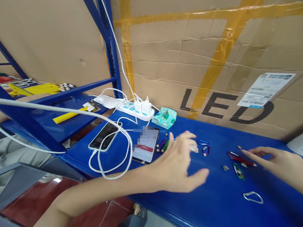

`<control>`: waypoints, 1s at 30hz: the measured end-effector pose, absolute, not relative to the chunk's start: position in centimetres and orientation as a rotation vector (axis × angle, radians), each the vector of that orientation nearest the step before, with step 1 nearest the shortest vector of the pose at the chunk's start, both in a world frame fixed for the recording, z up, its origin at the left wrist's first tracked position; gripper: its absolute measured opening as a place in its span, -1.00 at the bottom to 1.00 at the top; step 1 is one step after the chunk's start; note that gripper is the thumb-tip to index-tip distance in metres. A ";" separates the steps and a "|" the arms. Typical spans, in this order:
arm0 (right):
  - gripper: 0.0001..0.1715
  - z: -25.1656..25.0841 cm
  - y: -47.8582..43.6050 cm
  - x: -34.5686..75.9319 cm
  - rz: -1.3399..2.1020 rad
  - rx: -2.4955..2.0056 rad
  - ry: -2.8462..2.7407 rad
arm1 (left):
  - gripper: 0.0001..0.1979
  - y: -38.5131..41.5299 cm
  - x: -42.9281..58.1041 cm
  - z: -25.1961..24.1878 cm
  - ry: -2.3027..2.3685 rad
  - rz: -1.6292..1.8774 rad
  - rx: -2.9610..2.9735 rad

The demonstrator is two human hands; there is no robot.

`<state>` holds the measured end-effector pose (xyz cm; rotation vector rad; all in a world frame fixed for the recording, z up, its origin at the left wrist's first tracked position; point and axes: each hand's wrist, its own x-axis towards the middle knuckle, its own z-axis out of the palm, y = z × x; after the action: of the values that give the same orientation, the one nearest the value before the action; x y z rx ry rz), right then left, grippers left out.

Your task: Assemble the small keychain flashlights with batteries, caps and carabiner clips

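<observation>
My left hand [180, 164] hovers over the blue table [212, 211] with fingers spread, fingertips close to a small pale piece [194, 149] and the blue and purple carabiners [204, 146]. My right hand [273, 160] reaches in from the right with fingers stretched out, its tips at the red carabiner [240, 159]. A green carabiner [239, 171] and a small metal part [225, 168] lie between the hands. A silver carabiner [253, 197] rests nearer the front edge. Neither hand holds anything.
Two phones [105, 135] [146, 144] lie left of my left hand, joined by white cables to a power strip [135, 110]. A patterned pouch [164, 117] sits by a large cardboard box [220, 63]. Blue shelving [65, 105] stands at the left.
</observation>
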<state>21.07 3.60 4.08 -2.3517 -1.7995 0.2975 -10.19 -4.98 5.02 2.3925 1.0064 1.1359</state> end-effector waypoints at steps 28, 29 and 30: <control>-0.75 3.5 2.0 16.6 0.522 -2.040 -2.094 | -0.87 -4.1 -8.8 1.6 0.912 0.904 1.702; -0.78 3.9 2.3 16.0 0.484 -2.056 -2.133 | -0.89 -4.1 -8.8 1.8 0.913 0.911 1.686; -0.81 4.2 2.6 15.6 0.453 -2.077 -2.156 | -0.91 -4.1 -8.8 1.9 0.912 0.919 1.665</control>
<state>15.55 2.55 4.17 -2.0773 -2.1556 0.4527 -8.83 -4.08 1.86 1.6647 0.9119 0.9189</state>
